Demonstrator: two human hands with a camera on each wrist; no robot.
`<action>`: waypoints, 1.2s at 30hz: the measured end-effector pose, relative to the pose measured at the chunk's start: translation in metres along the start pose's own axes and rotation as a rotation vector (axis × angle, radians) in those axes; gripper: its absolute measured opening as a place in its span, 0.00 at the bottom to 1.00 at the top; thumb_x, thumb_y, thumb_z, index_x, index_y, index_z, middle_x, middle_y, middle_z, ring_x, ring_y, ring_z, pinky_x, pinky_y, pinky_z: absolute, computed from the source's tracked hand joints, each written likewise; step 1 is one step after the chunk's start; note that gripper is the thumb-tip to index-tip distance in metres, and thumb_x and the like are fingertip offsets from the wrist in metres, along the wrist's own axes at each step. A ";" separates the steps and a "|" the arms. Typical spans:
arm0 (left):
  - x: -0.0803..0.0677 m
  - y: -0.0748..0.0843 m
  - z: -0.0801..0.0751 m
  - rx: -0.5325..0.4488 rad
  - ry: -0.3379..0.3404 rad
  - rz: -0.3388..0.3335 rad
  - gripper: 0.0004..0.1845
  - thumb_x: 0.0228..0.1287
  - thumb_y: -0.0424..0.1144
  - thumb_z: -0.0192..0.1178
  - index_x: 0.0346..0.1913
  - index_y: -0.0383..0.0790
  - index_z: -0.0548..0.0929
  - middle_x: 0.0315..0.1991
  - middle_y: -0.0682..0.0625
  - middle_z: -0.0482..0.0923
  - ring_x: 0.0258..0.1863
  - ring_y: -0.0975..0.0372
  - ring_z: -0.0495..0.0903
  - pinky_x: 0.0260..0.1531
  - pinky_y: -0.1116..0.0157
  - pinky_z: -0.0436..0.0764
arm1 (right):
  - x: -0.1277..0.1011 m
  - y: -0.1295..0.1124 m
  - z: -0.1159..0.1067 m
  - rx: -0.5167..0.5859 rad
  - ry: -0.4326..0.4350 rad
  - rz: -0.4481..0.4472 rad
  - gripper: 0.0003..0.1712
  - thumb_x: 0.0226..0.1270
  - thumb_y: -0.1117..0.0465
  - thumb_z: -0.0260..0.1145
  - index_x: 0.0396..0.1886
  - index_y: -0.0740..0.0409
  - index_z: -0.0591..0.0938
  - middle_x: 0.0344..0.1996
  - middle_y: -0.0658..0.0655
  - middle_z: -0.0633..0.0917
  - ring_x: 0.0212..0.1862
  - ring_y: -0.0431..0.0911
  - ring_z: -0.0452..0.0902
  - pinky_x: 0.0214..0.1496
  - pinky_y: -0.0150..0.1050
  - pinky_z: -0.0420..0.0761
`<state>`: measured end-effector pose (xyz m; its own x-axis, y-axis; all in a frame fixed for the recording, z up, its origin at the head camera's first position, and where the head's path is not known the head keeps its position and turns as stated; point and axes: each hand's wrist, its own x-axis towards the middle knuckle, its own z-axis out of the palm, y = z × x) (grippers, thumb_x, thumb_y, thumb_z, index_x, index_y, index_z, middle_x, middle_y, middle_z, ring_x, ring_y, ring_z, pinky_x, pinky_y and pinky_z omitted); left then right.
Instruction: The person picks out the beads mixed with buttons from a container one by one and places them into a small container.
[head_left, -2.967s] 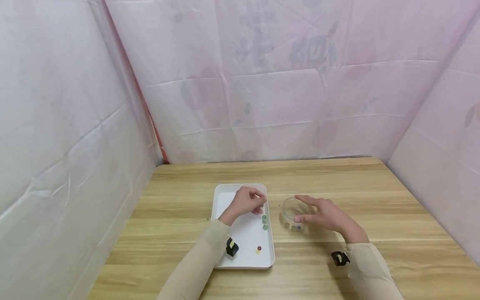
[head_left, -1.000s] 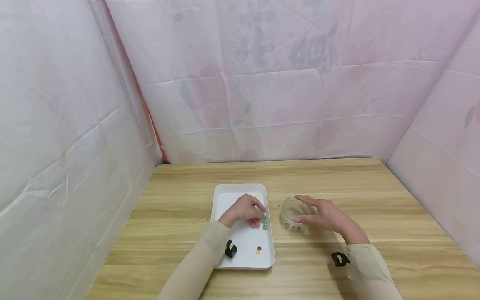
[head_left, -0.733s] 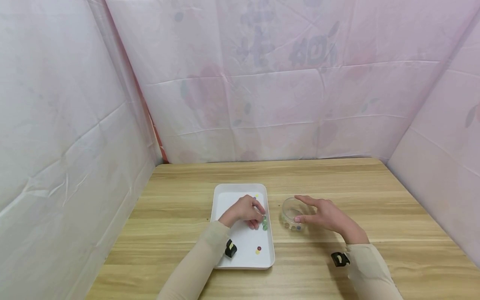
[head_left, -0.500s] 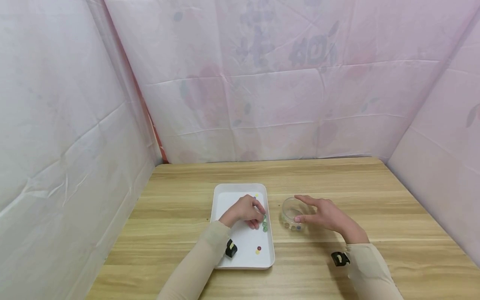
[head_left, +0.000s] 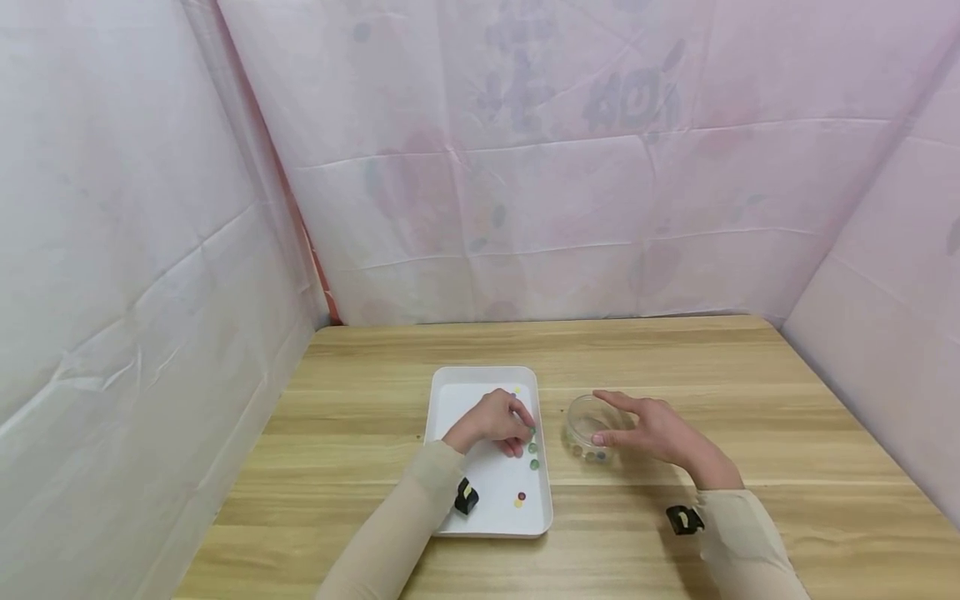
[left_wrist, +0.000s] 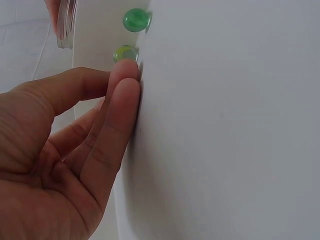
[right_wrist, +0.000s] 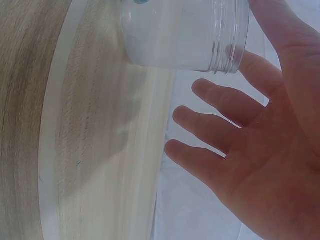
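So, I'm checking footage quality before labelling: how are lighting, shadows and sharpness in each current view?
Head: soft, fairly even light, a shadow beside the right sleeve on the wooden table, marbles in the clear jar indistinct; left wrist: dim and greyish, soft shadow on the white tray by the left grip; right wrist: hazy, pale glints on the jar's ridges, shadow across the table.

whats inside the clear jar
Small marbles lie in the bottom of the clear jar, one bluish; the right hand covers part of its side, so anything behind that cannot be seen.
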<state>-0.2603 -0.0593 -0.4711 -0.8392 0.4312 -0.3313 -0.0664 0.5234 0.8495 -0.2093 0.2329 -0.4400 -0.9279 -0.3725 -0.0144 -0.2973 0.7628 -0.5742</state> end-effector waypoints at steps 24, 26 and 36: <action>-0.001 0.004 -0.009 0.015 0.085 0.053 0.05 0.68 0.32 0.65 0.38 0.37 0.90 0.22 0.48 0.85 0.17 0.62 0.84 0.21 0.66 0.86 | -0.003 -0.002 -0.001 0.000 0.005 0.004 0.49 0.64 0.35 0.74 0.78 0.55 0.72 0.72 0.71 0.75 0.71 0.73 0.72 0.69 0.69 0.73; -0.001 0.006 -0.011 0.006 0.109 0.061 0.05 0.68 0.33 0.65 0.40 0.37 0.90 0.23 0.48 0.86 0.18 0.62 0.85 0.22 0.65 0.86 | -0.003 -0.002 -0.001 -0.003 0.002 0.004 0.49 0.65 0.34 0.74 0.78 0.55 0.72 0.72 0.71 0.75 0.71 0.73 0.72 0.69 0.69 0.74; -0.001 0.010 -0.015 -0.008 0.150 0.071 0.06 0.68 0.34 0.67 0.43 0.36 0.90 0.26 0.49 0.86 0.20 0.61 0.86 0.24 0.64 0.87 | -0.001 -0.003 -0.001 0.003 0.003 0.005 0.49 0.64 0.34 0.74 0.78 0.55 0.72 0.71 0.72 0.76 0.71 0.73 0.72 0.69 0.69 0.74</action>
<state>-0.2681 -0.0658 -0.4558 -0.9131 0.3521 -0.2057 -0.0077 0.4896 0.8719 -0.2075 0.2315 -0.4379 -0.9300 -0.3673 -0.0150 -0.2920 0.7629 -0.5768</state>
